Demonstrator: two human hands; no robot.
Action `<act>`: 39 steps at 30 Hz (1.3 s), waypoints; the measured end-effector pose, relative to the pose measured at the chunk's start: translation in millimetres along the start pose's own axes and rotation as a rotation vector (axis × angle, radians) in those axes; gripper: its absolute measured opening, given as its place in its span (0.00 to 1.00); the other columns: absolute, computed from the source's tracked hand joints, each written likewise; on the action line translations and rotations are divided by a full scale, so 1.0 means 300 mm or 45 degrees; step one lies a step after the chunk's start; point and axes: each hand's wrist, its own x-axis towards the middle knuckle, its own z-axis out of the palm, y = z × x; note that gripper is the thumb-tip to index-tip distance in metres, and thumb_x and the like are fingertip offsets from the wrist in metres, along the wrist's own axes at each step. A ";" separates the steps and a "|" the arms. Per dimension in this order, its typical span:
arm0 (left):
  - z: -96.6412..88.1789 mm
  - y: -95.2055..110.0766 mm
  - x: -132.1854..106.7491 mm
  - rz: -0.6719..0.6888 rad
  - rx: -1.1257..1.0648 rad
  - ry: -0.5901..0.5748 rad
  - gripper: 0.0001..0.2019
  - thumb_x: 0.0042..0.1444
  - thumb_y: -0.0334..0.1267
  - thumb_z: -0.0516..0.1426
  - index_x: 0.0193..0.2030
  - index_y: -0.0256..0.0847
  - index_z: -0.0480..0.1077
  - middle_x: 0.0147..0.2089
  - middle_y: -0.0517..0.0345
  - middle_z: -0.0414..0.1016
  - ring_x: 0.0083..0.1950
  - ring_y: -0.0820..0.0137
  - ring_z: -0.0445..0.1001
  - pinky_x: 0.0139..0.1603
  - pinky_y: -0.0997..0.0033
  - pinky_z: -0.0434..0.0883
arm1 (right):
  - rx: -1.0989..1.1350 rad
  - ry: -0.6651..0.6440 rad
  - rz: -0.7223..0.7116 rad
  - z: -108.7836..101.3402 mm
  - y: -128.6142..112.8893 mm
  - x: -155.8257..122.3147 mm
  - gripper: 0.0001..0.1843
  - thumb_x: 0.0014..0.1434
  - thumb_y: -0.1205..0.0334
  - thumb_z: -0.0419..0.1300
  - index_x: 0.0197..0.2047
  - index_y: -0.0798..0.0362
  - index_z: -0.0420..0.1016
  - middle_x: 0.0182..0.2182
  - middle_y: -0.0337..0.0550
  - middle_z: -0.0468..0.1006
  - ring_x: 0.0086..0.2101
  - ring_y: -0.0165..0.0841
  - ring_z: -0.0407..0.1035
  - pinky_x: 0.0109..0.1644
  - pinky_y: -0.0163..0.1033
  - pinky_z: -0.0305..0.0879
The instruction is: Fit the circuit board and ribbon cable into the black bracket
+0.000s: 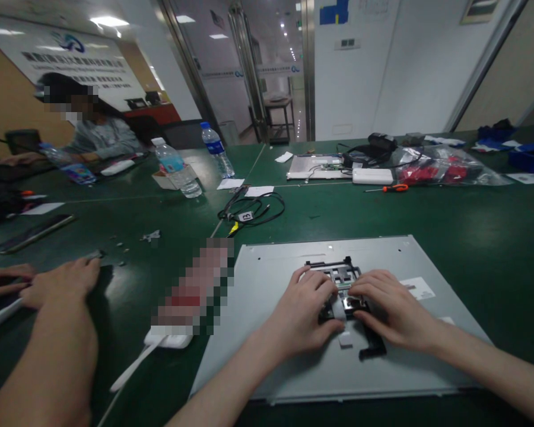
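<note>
A flat grey metal panel (271,350), like the back of a screen, lies on the green table. On its middle sits a black bracket-like frame (374,344) with metal plates and small electronic parts inside. My left hand (309,308) has its fingers curled over the frame's left side, thumb near its lower middle. From the right, my right hand (391,308) grips the frame's inner part with thumb and fingers, beside a shiny metal piece (353,304). A small pale block (345,340) lies just below the hands. My fingertips partly hide the frame's centre.
Left of the panel lies a phone-like device (191,290) with a white cable. Another person's hand (66,279) works at far left. Beyond are coiled black cables (253,207), water bottles (178,166), a screwdriver (394,188) and a plastic bag (454,169). Someone sits across the table.
</note>
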 end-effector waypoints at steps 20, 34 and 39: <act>-0.001 -0.002 0.006 -0.042 -0.003 0.025 0.22 0.45 0.44 0.69 0.45 0.43 0.67 0.50 0.52 0.71 0.54 0.54 0.68 0.64 0.42 0.58 | -0.006 0.006 0.020 0.016 0.008 0.002 0.14 0.64 0.65 0.58 0.53 0.50 0.70 0.46 0.49 0.77 0.46 0.41 0.70 0.50 0.51 0.67; 0.006 -0.009 0.011 -0.051 -0.010 -0.004 0.22 0.47 0.43 0.68 0.47 0.43 0.68 0.49 0.53 0.71 0.55 0.55 0.68 0.66 0.44 0.57 | -0.131 -0.121 -0.227 0.013 -0.021 0.024 0.10 0.65 0.67 0.59 0.49 0.48 0.75 0.53 0.44 0.76 0.55 0.39 0.67 0.58 0.50 0.65; 0.009 -0.011 0.010 -0.035 -0.005 -0.009 0.22 0.48 0.45 0.67 0.48 0.43 0.67 0.49 0.53 0.71 0.55 0.55 0.68 0.66 0.43 0.56 | -0.173 -0.169 -0.256 0.006 -0.023 0.034 0.11 0.65 0.65 0.59 0.51 0.49 0.75 0.54 0.45 0.76 0.55 0.39 0.68 0.58 0.50 0.66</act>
